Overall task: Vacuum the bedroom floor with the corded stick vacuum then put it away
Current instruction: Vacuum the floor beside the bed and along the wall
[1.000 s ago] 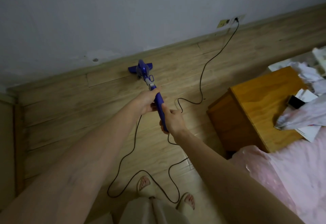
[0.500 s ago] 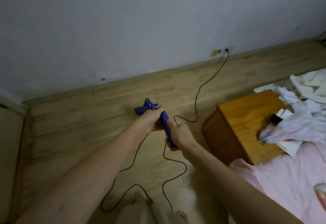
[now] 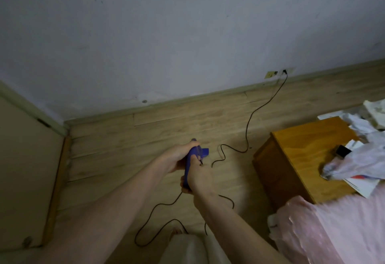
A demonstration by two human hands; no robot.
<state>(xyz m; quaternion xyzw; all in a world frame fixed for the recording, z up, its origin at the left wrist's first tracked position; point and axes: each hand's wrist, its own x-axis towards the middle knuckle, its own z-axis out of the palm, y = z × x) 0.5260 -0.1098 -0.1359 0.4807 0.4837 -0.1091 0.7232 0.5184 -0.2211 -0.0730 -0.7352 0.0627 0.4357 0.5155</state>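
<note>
Both hands, left [image 3: 177,157] and right [image 3: 199,177], grip vacuum [image 3: 194,155] handle. Cord [image 3: 248,126] loops across floor [image 3: 166,126] near feet: likely trip or snag, yanking plug [image 3: 284,71].

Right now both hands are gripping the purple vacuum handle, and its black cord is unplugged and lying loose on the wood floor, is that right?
Not quite. The black cord is plugged in: the head view shows it running up to the wall socket. The rest stands: the left hand and right hand both grip the purple vacuum handle, and the cord's slack lies on the wood floor.
</note>
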